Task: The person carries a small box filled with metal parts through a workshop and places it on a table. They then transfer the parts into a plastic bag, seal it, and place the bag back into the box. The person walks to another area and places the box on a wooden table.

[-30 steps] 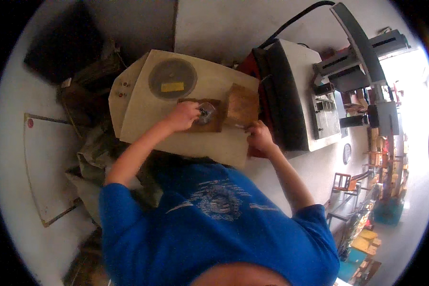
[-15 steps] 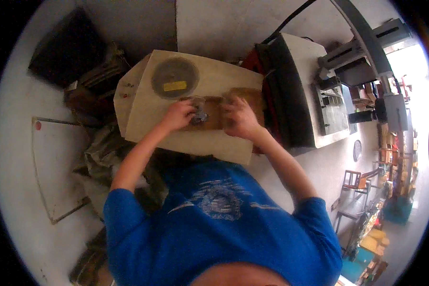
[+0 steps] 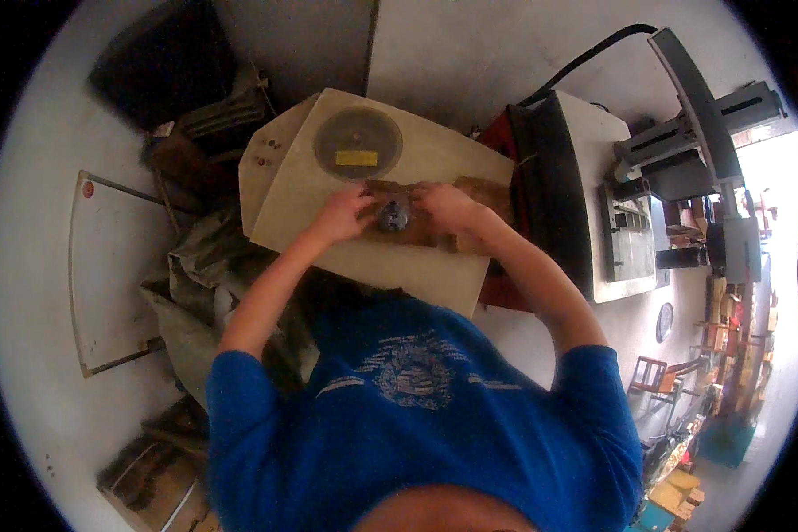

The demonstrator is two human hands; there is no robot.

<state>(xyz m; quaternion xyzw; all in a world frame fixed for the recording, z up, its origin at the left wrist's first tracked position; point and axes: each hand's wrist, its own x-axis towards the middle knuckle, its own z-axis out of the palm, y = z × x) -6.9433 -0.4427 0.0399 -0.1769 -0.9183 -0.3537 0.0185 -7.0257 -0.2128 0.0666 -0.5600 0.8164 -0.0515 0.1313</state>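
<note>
Small translucent packet (image 3: 393,215) set between two hands over the beige cabinet top (image 3: 416,277), midway along its near edge.

Dark contents are seen inside the packet, which is placed above a brown tray-like piece (image 3: 405,238), set in from the near edge. The left hand (image 3: 346,215) is brought to the packet's left side and the right hand (image 3: 447,208) to its right, both with fingers bent; whether the packet is gripped by either cannot be told. A second brown piece (image 3: 489,197), partly covered by the right forearm, is seated at the right edge. Toward the far left corner, a round grey disc (image 3: 358,133) is marked by a yellow label (image 3: 356,158).
</note>
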